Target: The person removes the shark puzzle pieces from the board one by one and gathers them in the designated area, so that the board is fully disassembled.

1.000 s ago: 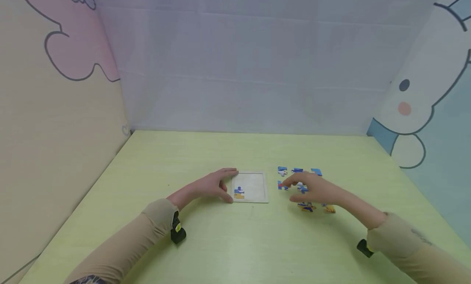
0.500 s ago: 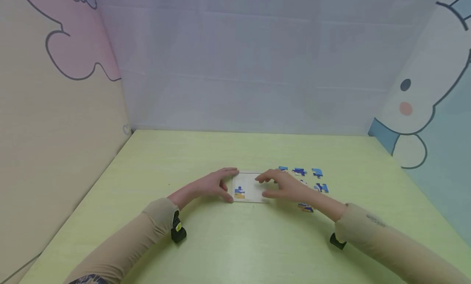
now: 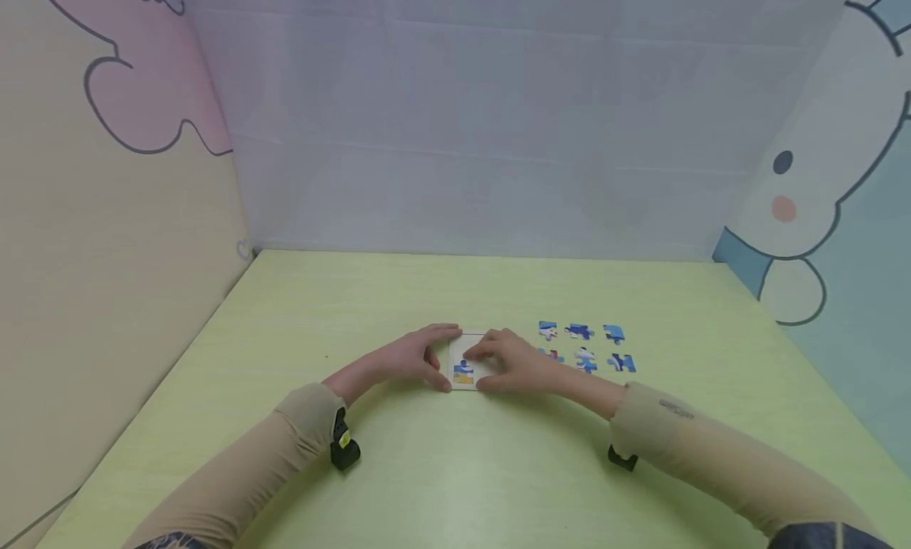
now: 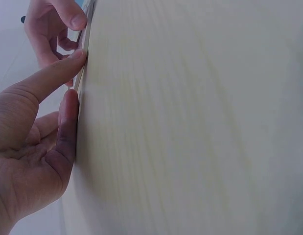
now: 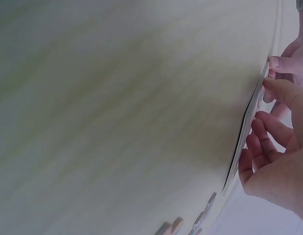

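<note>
The right hand lays bent fingers on the tray; what they hold is hidden. The left hand holds the tray's left edge, fingers straight. Loose pieces lie nearby on the bench.

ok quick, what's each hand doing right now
Left hand: open, fingers braced on the puzzle tray's left edge.
Right hand: resting on the tray, fingers curled; cannot tell if it holds a piece.
</note>
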Available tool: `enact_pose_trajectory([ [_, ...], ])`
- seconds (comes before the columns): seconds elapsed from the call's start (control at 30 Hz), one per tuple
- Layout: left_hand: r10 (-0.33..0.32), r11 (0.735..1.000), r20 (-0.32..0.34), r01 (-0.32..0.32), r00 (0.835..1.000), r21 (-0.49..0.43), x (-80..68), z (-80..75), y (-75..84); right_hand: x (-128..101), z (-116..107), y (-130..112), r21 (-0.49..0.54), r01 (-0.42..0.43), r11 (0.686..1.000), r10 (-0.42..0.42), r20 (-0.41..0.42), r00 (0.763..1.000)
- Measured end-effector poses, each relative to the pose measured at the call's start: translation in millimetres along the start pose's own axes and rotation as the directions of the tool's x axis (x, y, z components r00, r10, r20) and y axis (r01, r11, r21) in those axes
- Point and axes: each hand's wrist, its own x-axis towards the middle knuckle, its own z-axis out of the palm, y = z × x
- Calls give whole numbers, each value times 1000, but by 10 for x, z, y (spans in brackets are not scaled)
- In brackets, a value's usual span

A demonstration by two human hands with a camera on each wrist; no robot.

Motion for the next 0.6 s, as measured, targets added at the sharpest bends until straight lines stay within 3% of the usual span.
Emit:
enact_pose_trajectory([
  [0.6,6,1000,1,-6,1000,-28,11,2,-4,120,-2,-88,50,22,998,-23,15,1000],
])
